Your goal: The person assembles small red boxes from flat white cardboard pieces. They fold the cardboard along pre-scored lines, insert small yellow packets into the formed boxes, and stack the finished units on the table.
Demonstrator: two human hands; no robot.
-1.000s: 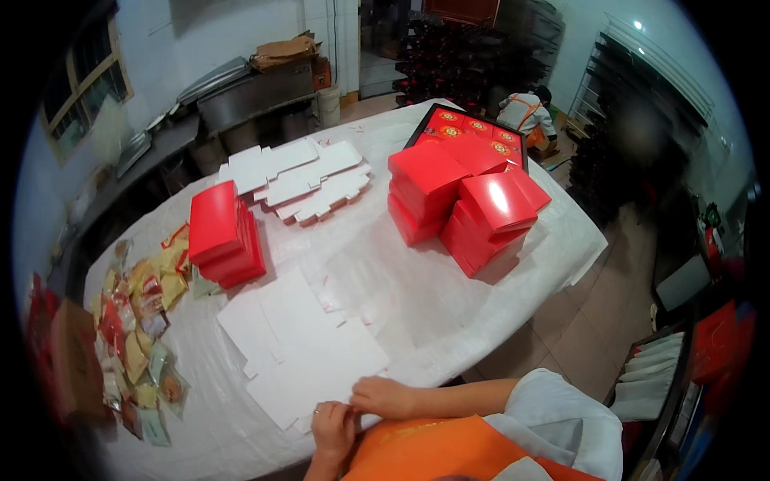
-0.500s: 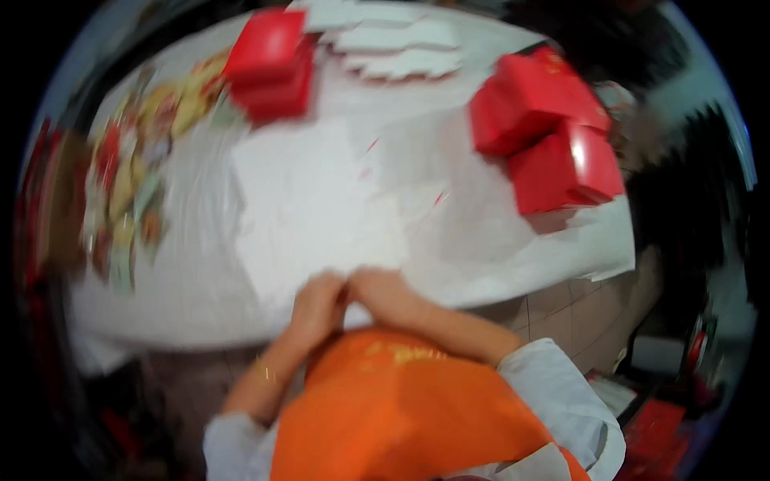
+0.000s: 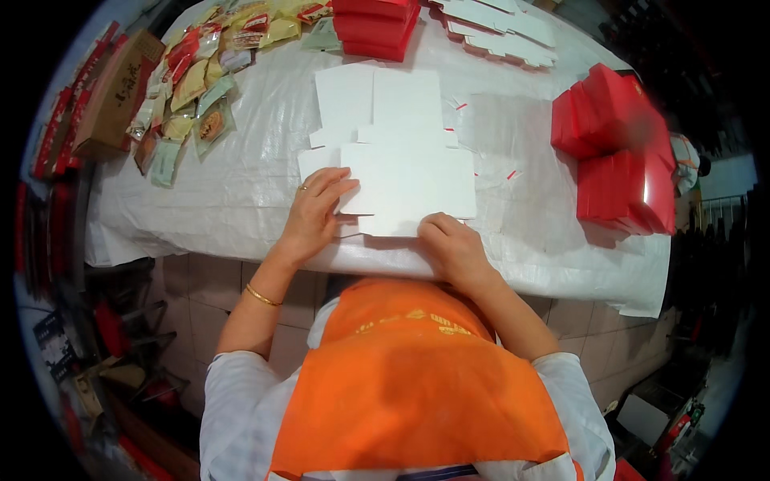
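Observation:
Flat white die-cut cardboard box blanks (image 3: 409, 180) lie overlapping on the white-covered table in front of me. My left hand (image 3: 313, 212), with a gold bangle on its wrist, rests at the left side of the top blank. Its fingers are stretched out, the tips over the cardboard's edge. At the near right edge of the same blank, my right hand (image 3: 453, 244) has its fingers curled together on the cardboard. Its thumb is hidden.
Several snack packets (image 3: 192, 84) are heaped at the left, beside a brown carton (image 3: 120, 96). A stack of red boxes (image 3: 373, 32) stands beyond the blanks; more red boxes (image 3: 618, 192) stand at the right. Further white blanks (image 3: 501, 36) lie at the far side.
My hands were together at the table's near edge; now they are apart, one at each side of the top white blank. The view has shifted, and the blur has gone.

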